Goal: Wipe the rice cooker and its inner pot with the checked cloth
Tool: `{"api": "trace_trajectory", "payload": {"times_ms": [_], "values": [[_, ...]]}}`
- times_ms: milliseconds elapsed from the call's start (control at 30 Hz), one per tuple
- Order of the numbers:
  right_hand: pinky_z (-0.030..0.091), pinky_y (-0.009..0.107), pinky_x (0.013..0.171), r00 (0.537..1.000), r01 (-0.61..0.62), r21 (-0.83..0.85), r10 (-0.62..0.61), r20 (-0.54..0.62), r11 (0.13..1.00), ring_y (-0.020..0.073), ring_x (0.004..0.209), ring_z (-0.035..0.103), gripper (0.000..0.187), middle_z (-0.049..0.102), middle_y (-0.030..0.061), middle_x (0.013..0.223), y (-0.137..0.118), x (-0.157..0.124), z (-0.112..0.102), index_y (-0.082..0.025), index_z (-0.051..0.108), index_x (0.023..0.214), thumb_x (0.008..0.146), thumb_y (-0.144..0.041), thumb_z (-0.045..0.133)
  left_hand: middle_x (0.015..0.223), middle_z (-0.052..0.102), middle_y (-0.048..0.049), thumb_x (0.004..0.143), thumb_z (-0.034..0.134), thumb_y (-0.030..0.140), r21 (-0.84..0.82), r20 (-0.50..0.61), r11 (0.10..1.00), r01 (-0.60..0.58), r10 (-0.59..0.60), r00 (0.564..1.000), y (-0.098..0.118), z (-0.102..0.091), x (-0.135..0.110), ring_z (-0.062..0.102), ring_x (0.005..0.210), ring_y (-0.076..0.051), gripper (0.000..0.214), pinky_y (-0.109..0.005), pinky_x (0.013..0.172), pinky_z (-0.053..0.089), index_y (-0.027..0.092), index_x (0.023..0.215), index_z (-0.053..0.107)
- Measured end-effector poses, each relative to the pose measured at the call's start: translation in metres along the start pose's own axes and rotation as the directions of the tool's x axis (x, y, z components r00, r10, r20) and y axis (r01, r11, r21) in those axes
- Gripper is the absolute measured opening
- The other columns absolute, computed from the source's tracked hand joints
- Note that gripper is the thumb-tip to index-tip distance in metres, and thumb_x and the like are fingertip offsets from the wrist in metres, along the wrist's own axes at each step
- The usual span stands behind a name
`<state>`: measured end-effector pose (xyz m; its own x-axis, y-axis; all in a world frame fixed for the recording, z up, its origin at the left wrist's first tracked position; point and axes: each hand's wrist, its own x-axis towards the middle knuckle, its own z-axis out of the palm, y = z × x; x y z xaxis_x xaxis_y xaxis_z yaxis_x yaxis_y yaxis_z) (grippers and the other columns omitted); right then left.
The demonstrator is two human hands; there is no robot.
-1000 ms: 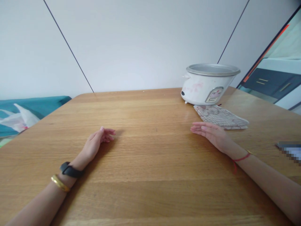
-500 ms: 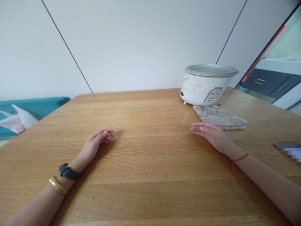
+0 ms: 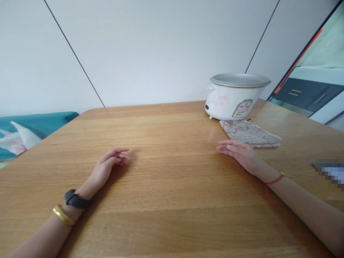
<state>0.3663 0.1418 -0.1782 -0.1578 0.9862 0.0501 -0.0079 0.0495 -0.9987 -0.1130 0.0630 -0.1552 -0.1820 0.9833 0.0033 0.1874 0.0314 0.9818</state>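
Wooden table (image 3: 172,215) bears a lidless rice cooker (image 3: 232,100), interior hidden, beside cloth (image 3: 249,133).

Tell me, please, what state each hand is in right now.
Left hand: open, fingers loosely curled, resting on the table, holding nothing.
Right hand: open, flat on the table near the folded cloth, holding nothing.

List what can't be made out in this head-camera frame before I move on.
- Inside of the rice cooker: the head view is too low, and the rim hides the contents.
- Its panel label: too small to read.
- The grey object past the right hand: pixelated and cut off by the frame.
- The white bag on the left: partly behind the table and cut by the frame.
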Motion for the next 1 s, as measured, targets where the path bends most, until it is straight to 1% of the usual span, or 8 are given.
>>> {"api": "trace_trajectory", "payload": {"times_ms": [100, 200, 300, 500, 667, 800, 1000], "values": [[0.049, 0.054, 0.103, 1.0, 0.005, -0.005, -0.005, -0.001, 1.0, 0.0286, 0.097, 0.07, 0.041, 0.076, 0.0086, 0.097, -0.0001, 0.0001, 0.0002, -0.024, 0.075, 0.097, 0.07, -0.054, 0.078, 0.081, 0.074, -0.0041, 0.067, 0.066, 0.03, 0.04, -0.017, 0.999, -0.012, 0.012, 1.0, 0.0017, 0.0016, 0.0007, 0.066, 0.075, -0.02, 0.033, -0.029, 0.069, 0.052, 0.019, 0.098, 0.069], [0.048, 0.054, 0.104, 1.0, -0.004, -0.003, 0.004, -0.009, 1.0, 0.0284, 0.097, 0.069, 0.039, 0.076, 0.0083, 0.097, 0.0012, 0.0006, -0.0004, -0.025, 0.075, 0.097, 0.071, -0.053, 0.078, 0.079, 0.074, -0.0046, 0.067, 0.07, 0.034, 0.038, -0.025, 0.999, -0.011, 0.012, 1.0, 0.0037, 0.0029, 0.0005, 0.066, 0.072, -0.02, 0.032, -0.029, 0.068, 0.052, 0.019, 0.095, 0.07], [0.047, 0.054, 0.104, 1.0, -0.009, -0.003, 0.009, -0.006, 1.0, 0.0286, 0.098, 0.069, 0.037, 0.076, 0.0084, 0.098, 0.0017, 0.0008, -0.0005, -0.025, 0.075, 0.096, 0.071, -0.052, 0.078, 0.08, 0.074, -0.0054, 0.068, 0.073, 0.041, 0.033, -0.022, 0.999, -0.003, 0.003, 1.0, 0.0048, 0.0035, 0.0001, 0.065, 0.07, -0.02, 0.035, -0.03, 0.067, 0.052, 0.019, 0.095, 0.07], [0.047, 0.055, 0.103, 1.0, -0.012, -0.017, 0.012, -0.011, 1.0, 0.0303, 0.097, 0.069, 0.042, 0.076, 0.0097, 0.097, -0.0013, 0.0003, 0.002, -0.024, 0.075, 0.095, 0.067, -0.056, 0.08, 0.076, 0.074, -0.0047, 0.064, 0.079, 0.05, 0.063, -0.052, 0.998, 0.0, 0.003, 0.999, 0.0079, 0.0075, -0.0011, 0.065, 0.07, -0.02, 0.04, -0.031, 0.068, 0.052, 0.02, 0.09, 0.071], [0.048, 0.054, 0.103, 1.0, 0.003, -0.033, -0.003, -0.004, 0.999, 0.0305, 0.099, 0.069, 0.039, 0.076, 0.0091, 0.098, -0.0008, 0.0005, 0.0019, -0.026, 0.075, 0.096, 0.07, -0.055, 0.078, 0.075, 0.073, -0.004, 0.064, 0.078, 0.054, 0.122, -0.052, 0.992, -0.006, 0.013, 0.999, 0.008, 0.0084, -0.0007, 0.065, 0.07, -0.021, 0.04, -0.031, 0.07, 0.052, 0.021, 0.086, 0.072], [0.048, 0.054, 0.103, 1.0, 0.006, -0.039, -0.005, 0.004, 0.999, 0.0303, 0.099, 0.069, 0.04, 0.076, 0.0089, 0.098, 0.0002, 0.0004, 0.0014, -0.026, 0.076, 0.096, 0.07, -0.056, 0.078, 0.072, 0.072, -0.0039, 0.063, 0.077, 0.056, 0.136, -0.055, 0.991, -0.015, 0.023, 0.998, 0.0063, 0.0078, 0.0009, 0.064, 0.07, -0.021, 0.038, -0.031, 0.069, 0.052, 0.021, 0.078, 0.071], [0.049, 0.052, 0.104, 1.0, 0.0, -0.044, 0.0, -0.001, 0.999, 0.0283, 0.1, 0.069, 0.037, 0.076, 0.0078, 0.101, 0.0034, 0.0014, -0.0003, -0.025, 0.075, 0.098, 0.073, -0.052, 0.077, 0.07, 0.071, -0.0041, 0.061, 0.077, 0.058, 0.147, -0.05, 0.989, -0.035, 0.042, 0.998, 0.0094, 0.0097, 0.0003, 0.064, 0.068, -0.021, 0.039, -0.032, 0.067, 0.052, 0.021, 0.075, 0.071]]}}
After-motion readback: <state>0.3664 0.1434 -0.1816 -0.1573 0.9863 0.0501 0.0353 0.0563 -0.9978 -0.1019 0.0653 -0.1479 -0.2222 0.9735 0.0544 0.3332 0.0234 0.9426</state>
